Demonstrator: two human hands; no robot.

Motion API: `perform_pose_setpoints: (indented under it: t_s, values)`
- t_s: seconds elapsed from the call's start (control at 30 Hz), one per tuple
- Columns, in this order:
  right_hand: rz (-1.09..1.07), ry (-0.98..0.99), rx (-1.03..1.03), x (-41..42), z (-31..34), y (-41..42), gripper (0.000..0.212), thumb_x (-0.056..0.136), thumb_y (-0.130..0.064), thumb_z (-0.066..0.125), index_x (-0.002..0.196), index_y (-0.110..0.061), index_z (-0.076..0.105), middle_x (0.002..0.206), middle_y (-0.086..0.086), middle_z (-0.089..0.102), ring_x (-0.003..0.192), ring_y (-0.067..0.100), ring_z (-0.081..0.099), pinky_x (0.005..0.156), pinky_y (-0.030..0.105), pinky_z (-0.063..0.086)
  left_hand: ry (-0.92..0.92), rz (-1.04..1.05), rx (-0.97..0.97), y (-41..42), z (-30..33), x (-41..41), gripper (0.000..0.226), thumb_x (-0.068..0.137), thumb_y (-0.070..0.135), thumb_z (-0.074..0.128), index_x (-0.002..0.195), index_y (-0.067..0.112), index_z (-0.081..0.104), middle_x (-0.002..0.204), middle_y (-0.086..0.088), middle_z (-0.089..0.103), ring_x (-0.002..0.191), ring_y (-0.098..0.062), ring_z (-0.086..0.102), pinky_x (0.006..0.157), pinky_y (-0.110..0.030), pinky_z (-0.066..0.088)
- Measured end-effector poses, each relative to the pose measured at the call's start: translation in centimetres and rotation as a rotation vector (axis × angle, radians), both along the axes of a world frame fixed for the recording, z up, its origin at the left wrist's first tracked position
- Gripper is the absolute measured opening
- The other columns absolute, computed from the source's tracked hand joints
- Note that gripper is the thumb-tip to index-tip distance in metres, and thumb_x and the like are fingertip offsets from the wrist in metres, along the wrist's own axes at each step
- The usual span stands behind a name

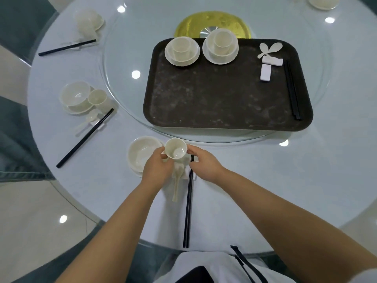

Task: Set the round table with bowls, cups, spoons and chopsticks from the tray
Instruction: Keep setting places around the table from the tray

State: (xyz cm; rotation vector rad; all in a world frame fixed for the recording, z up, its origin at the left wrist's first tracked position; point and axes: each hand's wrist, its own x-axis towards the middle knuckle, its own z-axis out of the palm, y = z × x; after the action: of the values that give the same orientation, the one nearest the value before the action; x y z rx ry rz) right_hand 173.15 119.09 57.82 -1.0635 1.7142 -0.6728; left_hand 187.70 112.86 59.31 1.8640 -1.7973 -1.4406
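The left hand [158, 167] pinches the cup [175, 148] at its left rim, just right of the bowl [142, 153]; the right hand [205, 164] touches the cup's right side, fingers curled over 2 black chopsticks [188, 201]; farther right, the tray [224, 99] holds 2 stacked sets.

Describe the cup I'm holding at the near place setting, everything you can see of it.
The cup is small, round and cream-white, seemingly glossy plastic, with no handle visible. It stands upright, mouth up, apparently empty, its inside catching a bright reflection. It sits at the near table edge, right beside the bowl, just beyond the spoon and the chopsticks. The left hand pinches its left side; the right hand touches its right rim with fingertips. Whether its base rests on the table is hidden.
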Motion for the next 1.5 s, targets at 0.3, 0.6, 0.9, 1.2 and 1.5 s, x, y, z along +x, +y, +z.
perform_pose_setpoints:
  t_s: [0.3, 0.6, 0.9, 1.2, 1.5]
  values:
    - [0.140, 0.826, -0.013, -6.3, 0.4, -0.6, 0.064, 0.093, -0.014, 0.043, 0.153, -0.011, 0.022, 0.133, 0.007, 0.053, 0.123, 0.027, 0.045, 0.109, 0.037, 0.028, -0.017, 0.075, -0.062, 0.5, 1.1, 1.1, 0.049, 0.093, 0.024, 0.052, 0.141, 0.023, 0.041, 0.110, 0.009, 0.056, 0.093, -0.014, 0.056, 0.075, -0.028, 0.039]
    - [0.118, 1.040, 0.034, -10.9, -0.7, 1.5, 0.062, 0.092, -0.011, 0.044, 0.151, -0.026, 0.031, 0.123, 0.006, 0.051, 0.114, 0.026, 0.044, 0.097, 0.035, 0.034, 0.055, 0.158, -0.070, 2.3, 1.4, 1.8, 0.039, 0.092, 0.028, 0.057, 0.131, 0.032, 0.049, 0.099, 0.018, 0.059, 0.085, -0.001, 0.059, 0.062, -0.020, 0.041]
    - [-0.115, 0.965, 0.070, -10.5, -2.3, 2.4, 0.061, 0.095, -0.019, 0.054, 0.151, -0.025, 0.031, 0.145, 0.013, 0.043, 0.138, 0.031, 0.033, 0.114, 0.042, 0.027, 0.054, 0.222, -0.051, 4.3, 1.5, 3.6, 0.029, 0.093, 0.023, 0.057, 0.117, 0.039, 0.053, 0.097, 0.017, 0.061, 0.078, 0.011, 0.059, 0.062, -0.016, 0.042]
    - [-0.254, 0.910, 0.126, -8.6, -1.1, 6.4, 0.063, 0.095, -0.029, 0.055, 0.151, -0.023, 0.026, 0.157, 0.011, 0.029, 0.146, 0.029, 0.021, 0.117, 0.042, 0.024, 0.157, 0.143, -0.105, 7.1, 2.9, 4.9, 0.023, 0.094, 0.023, 0.056, 0.111, 0.038, 0.056, 0.097, 0.015, 0.063, 0.084, -0.002, 0.063, 0.065, -0.017, 0.043]
    - [-0.267, 0.749, 0.003, -1.5, 3.8, 14.3, 0.053, 0.097, -0.025, 0.049, 0.147, -0.014, 0.037, 0.151, 0.011, 0.038, 0.140, 0.029, 0.031, 0.112, 0.040, 0.028, 0.247, -0.030, -0.165, 13.4, 5.0, 8.2, 0.020, 0.095, 0.025, 0.055, 0.112, 0.035, 0.058, 0.102, 0.016, 0.061, 0.090, -0.003, 0.061, 0.066, -0.015, 0.040]
